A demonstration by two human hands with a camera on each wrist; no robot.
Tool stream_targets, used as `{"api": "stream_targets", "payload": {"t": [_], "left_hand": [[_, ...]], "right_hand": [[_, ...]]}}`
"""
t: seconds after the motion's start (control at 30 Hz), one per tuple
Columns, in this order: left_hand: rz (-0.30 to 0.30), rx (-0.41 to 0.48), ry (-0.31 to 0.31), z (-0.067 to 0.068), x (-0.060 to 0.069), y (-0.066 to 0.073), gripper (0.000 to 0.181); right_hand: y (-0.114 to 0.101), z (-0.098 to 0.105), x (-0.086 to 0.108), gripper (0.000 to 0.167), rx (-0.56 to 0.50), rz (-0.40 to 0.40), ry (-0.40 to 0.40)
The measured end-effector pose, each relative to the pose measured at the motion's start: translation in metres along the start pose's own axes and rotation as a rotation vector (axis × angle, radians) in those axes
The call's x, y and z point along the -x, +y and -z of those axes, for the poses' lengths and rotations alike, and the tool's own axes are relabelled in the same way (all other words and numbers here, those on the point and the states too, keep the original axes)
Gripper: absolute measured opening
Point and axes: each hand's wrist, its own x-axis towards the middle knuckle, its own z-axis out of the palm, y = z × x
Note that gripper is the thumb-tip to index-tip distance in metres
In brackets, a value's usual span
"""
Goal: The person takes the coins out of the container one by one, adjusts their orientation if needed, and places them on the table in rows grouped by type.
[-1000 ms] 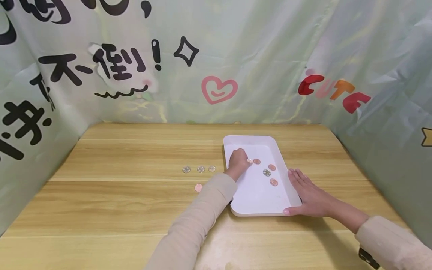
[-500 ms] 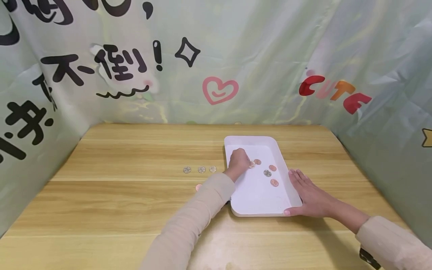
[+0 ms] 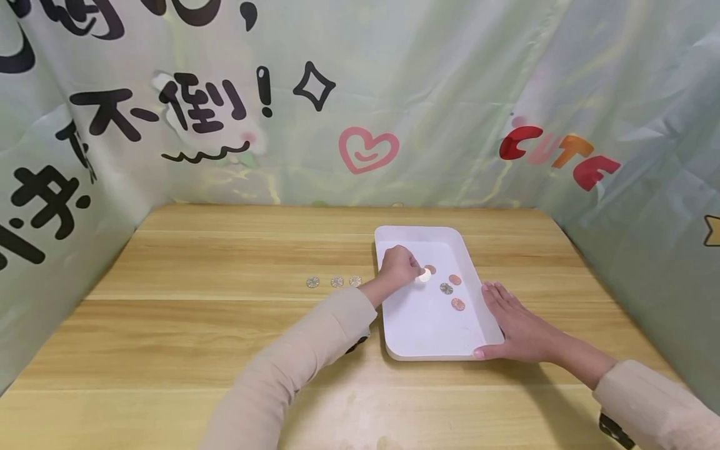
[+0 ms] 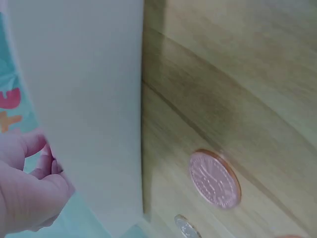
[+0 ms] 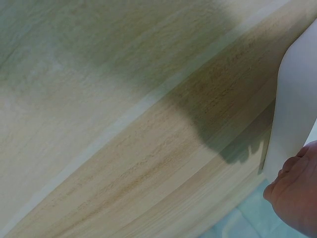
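My left hand reaches over the white tray and pinches a shiny coin between thumb and fingers, tilted just above the tray floor. Close by in the tray are a partly covered copper coin, a silver coin and two more copper coins, one near the right wall and one lower. My right hand rests against the tray's right side, fingers straight, thumb at the near corner. The left wrist view shows the left hand beyond the tray wall, its fingertips partly hidden.
Left of the tray, three silver coins lie in a row on the wooden table, the nearest to the tray being a silver coin. A copper coin beside the tray is hidden in the head view by my left sleeve. Printed cloth encloses the table.
The coin at my left fingertips has tilted and now catches the light. My left forearm has swung leftward, covering the copper coin on the table. My right hand and the tray stay put.
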Motion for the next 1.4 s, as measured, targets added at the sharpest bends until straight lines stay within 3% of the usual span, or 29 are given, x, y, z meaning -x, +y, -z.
{"api": "stream_targets", "payload": {"t": [0.23, 0.53, 0.87, 1.1, 1.27, 1.4], "left_hand": [[-0.016, 0.082, 0.007, 0.01, 0.013, -0.004, 0.018], [-0.032, 0.229, -0.038, 0.023, 0.029, -0.011, 0.016], [-0.032, 0.267, -0.061, 0.039, 0.043, -0.024, 0.015], [-0.037, 0.297, -0.018, 0.049, 0.051, -0.046, 0.014], [0.006, 0.339, 0.017, 0.056, 0.056, -0.059, 0.013], [0.031, 0.311, 0.05, 0.065, 0.06, -0.067, 0.012]], "right_hand": [[-0.001, 0.001, 0.0, 0.115, -0.002, -0.002, 0.001], [0.001, -0.003, 0.0, 0.115, 0.001, 0.004, 0.014], [0.0, 0.0, 0.001, 0.115, -0.008, -0.008, 0.0], [0.0, 0.0, 0.0, 0.114, -0.007, -0.001, -0.004], [0.0, 0.0, 0.001, 0.114, -0.009, 0.002, -0.002], [0.0, 0.001, 0.001, 0.114, -0.015, 0.0, -0.007]]}}
